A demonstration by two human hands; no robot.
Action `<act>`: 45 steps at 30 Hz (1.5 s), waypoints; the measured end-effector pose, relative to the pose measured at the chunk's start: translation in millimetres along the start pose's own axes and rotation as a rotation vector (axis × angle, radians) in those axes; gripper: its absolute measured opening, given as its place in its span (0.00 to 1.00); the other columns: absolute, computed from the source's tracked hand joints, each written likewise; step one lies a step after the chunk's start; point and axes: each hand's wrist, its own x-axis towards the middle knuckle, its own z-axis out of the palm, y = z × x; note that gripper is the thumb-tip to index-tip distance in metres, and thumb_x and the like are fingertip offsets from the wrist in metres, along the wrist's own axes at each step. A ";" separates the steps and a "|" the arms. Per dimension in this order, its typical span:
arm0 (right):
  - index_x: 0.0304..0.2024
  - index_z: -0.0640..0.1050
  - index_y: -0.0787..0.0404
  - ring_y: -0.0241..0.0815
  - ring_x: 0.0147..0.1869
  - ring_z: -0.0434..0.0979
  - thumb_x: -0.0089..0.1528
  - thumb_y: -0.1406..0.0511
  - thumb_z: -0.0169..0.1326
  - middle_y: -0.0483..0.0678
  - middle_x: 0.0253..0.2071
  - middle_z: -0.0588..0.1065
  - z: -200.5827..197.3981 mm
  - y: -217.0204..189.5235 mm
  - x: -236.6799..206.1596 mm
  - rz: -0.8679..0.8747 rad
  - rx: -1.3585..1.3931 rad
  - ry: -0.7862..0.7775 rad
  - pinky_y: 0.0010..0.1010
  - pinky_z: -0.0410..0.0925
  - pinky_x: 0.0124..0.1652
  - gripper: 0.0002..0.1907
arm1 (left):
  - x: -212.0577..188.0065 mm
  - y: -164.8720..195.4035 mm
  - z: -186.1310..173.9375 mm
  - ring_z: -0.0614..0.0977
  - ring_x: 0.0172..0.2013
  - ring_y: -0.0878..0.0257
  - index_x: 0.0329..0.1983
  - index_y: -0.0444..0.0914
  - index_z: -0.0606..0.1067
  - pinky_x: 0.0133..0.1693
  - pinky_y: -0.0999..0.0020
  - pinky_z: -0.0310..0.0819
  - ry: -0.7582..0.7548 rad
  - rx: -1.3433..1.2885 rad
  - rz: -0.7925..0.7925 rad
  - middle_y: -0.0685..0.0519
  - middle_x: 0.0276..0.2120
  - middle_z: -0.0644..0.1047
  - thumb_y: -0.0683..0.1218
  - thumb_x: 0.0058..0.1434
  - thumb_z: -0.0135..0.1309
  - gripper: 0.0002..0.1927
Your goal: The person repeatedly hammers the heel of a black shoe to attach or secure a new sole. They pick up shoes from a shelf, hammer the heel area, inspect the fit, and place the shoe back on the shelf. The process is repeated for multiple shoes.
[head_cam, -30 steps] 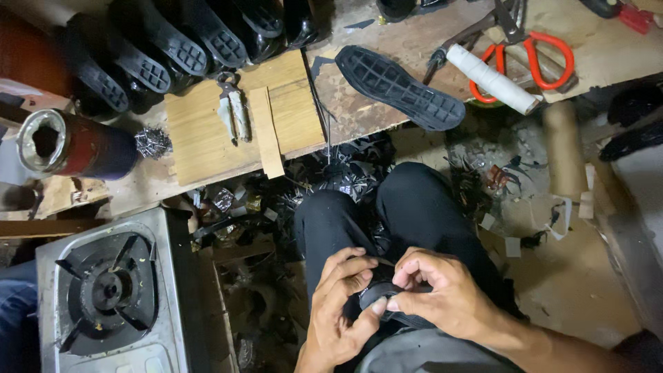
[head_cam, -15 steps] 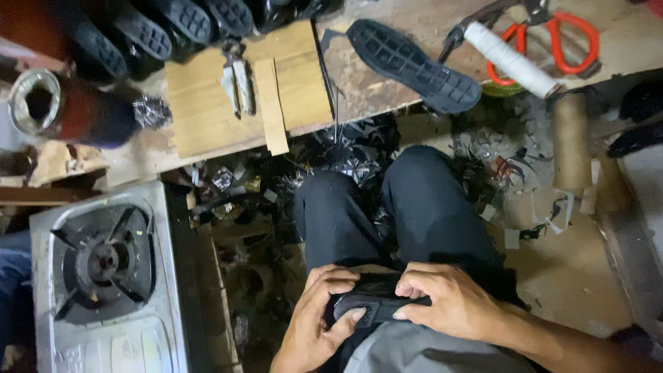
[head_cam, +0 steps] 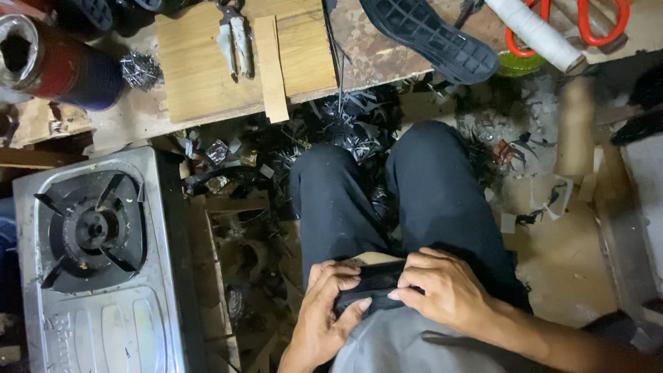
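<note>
The fingers [head_cam: 414,271] of the right hand [head_cam: 445,290] curl closed over the far end of a dark, flat piece [head_cam: 369,287], thumb tucked under its edge, while the left hand [head_cam: 328,311] grips the near end from below, fingers bent round it. The piece, black and matte, perhaps rubber or leather, sits low in the lap, just above the grey shirt [head_cam: 400,345] and touching the black trousers [head_cam: 387,200], both knees pointing up the view. Nothing stands between the hands and the piece; how thick it is cannot be told. Beyond the knees the floor [head_cam: 552,255] is thick with shiny black offcuts and scraps [head_cam: 345,131]. To the left, well apart, stands a steel gas stove [head_cam: 90,262] with a black cast burner grate. Across the top runs a worn wooden desk [head_cam: 387,55] carrying a pale plywood board [head_cam: 200,62] with a wooden strip [head_cam: 271,65] and a metal tool [head_cam: 233,38] on it, a ribbed black shoe sole [head_cam: 428,34] overhanging the edge, a white roll [head_cam: 535,31], orange-handled scissors [head_cam: 601,21], a heap of small nails [head_cam: 141,69] and a dark red cylinder [head_cam: 59,62] on its side.
</note>
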 end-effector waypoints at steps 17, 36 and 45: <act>0.30 0.76 0.61 0.50 0.40 0.73 0.49 0.60 0.68 0.48 0.34 0.74 -30.9 25.6 -17.6 -0.129 -0.058 -0.162 0.41 0.67 0.40 0.16 | 26.9 28.8 -14.7 0.73 0.53 0.54 0.68 0.45 0.73 0.58 0.58 0.62 -0.631 0.423 -0.279 0.48 0.48 0.76 0.56 0.51 0.64 0.39; 0.45 0.79 0.64 0.48 0.48 0.80 0.44 0.62 0.73 0.51 0.45 0.77 -27.8 28.5 -41.6 0.138 0.168 0.026 0.34 0.72 0.47 0.29 | 30.6 14.3 29.1 0.74 0.60 0.40 0.66 0.30 0.68 0.63 0.50 0.60 -0.488 0.260 0.197 0.37 0.59 0.75 0.50 0.59 0.63 0.35; 0.46 0.80 0.67 0.50 0.52 0.80 0.47 0.63 0.72 0.53 0.48 0.78 -21.6 23.9 -55.4 0.004 0.090 0.115 0.36 0.72 0.51 0.27 | 25.2 7.0 25.3 0.74 0.62 0.40 0.67 0.30 0.69 0.66 0.49 0.59 -0.493 0.201 0.196 0.35 0.60 0.74 0.52 0.61 0.63 0.35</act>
